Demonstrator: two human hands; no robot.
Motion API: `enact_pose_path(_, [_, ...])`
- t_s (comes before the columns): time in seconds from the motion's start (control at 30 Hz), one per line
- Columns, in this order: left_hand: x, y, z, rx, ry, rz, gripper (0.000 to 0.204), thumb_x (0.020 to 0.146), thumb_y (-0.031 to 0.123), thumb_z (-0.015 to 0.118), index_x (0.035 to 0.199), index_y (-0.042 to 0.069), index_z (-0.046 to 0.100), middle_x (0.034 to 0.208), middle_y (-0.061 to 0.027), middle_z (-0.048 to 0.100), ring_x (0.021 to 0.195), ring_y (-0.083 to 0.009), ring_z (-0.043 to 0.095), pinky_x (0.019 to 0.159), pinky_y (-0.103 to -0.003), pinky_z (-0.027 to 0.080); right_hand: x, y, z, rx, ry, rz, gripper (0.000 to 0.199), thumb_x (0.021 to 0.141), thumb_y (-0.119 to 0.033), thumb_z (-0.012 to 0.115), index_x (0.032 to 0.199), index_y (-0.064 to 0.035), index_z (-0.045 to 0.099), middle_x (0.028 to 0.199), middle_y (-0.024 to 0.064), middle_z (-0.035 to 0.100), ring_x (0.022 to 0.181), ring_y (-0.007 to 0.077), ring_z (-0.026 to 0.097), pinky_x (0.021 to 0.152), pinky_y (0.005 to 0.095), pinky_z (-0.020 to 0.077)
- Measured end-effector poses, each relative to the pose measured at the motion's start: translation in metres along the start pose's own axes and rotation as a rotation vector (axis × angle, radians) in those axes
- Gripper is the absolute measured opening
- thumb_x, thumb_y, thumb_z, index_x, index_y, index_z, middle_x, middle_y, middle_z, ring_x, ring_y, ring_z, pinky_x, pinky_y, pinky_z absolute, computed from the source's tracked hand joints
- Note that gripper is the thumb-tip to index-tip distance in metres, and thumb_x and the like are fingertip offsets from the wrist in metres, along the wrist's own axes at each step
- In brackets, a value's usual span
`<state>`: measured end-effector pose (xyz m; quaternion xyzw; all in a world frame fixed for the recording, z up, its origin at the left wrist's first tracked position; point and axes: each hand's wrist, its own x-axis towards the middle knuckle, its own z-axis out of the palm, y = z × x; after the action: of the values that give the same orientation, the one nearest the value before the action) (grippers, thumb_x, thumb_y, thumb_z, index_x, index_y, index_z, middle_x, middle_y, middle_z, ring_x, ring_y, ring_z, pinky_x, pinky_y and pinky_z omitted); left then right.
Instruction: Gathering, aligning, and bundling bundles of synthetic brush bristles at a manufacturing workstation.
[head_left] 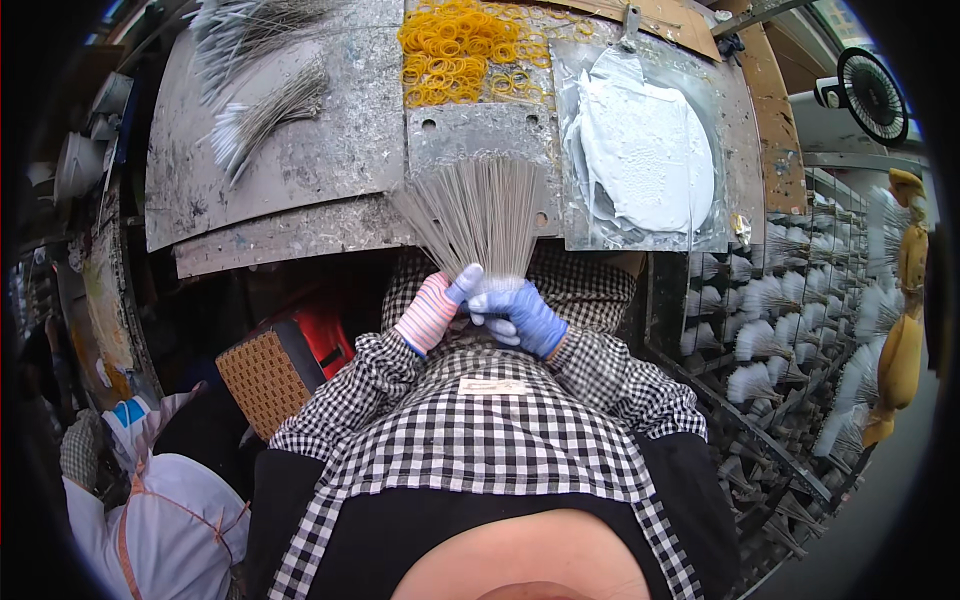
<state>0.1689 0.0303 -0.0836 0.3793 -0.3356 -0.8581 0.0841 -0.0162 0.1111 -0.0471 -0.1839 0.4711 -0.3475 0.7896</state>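
Observation:
A bundle of thin grey wires fans out away from me over the table's near edge. Its narrow end is gathered in front of my apron, where some white shows at the hands. My left hand, in a pink-striped glove with whitish-blue fingertips, is closed on the bundle's left side, thumb up. From the right, my right hand in a blue-striped glove wraps round the same end, its fingers overlapping near the left hand. The grip hides the lower tips.
Yellow rubber bands are heaped at the far middle. White paste covers a board on the right, with a scraper beyond it. White-tipped wire bundles lie left. Racks of white-tipped bundles stand right; another person is lower left.

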Motion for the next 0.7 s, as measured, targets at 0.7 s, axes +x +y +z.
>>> enact_pose_path(0.7, [-0.016,0.056,0.041,0.266,-0.234,0.532,0.083,0.075,0.036,0.091,0.140,0.000,0.053,0.122,-0.0117,0.068,0.116,-0.0214,0.064,0.102,-0.039,0.053,-0.019,-0.035,0.038,-0.654,0.236,-0.761,0.038,0.085,-0.013,0.081,0.116,0.0000,0.063,0.090,0.0098,0.070,0.074,0.0150,0.070,0.068,0.0266,0.0593])
